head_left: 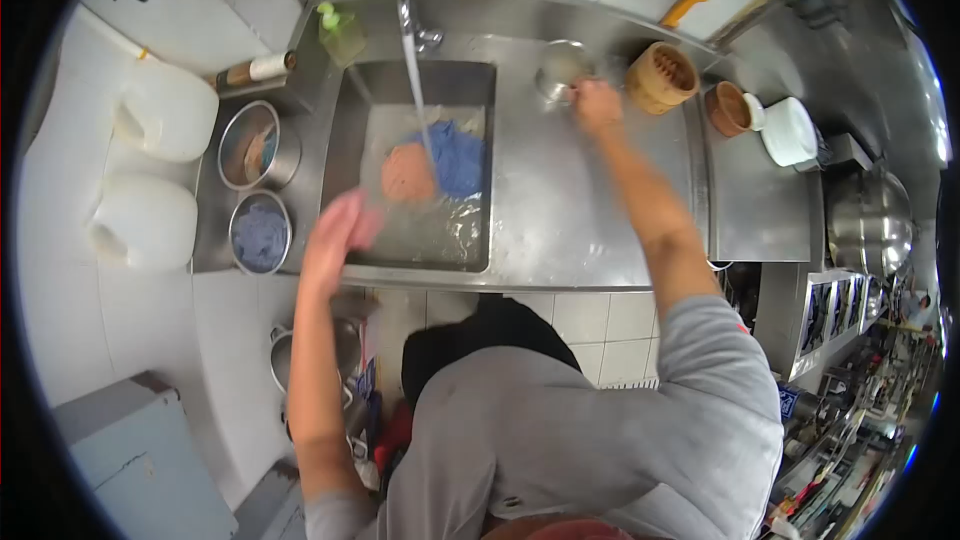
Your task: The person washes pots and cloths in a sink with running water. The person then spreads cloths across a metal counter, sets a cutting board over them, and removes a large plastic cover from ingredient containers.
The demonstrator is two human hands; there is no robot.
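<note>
My right hand (597,103) is closed at the near right rim of a small round metal bowl (563,62) on the steel counter. My left hand (343,232), blurred by motion, is over the front left edge of the sink (408,252); it looks open, with no object visible in it. Inside the sink a blue cloth (460,158) and a pinkish-orange cloth (408,174) lie side by side in shallow water. From the faucet (405,12) a stream of water falls onto them.
Two metal pots (259,147) with cloths inside stand left of the sink. A green-topped soap bottle (340,35) is at the back left corner. Bamboo containers (660,80) stand to the right, near a white tub (789,132). Yellow-handled tools (684,8) hang at the back.
</note>
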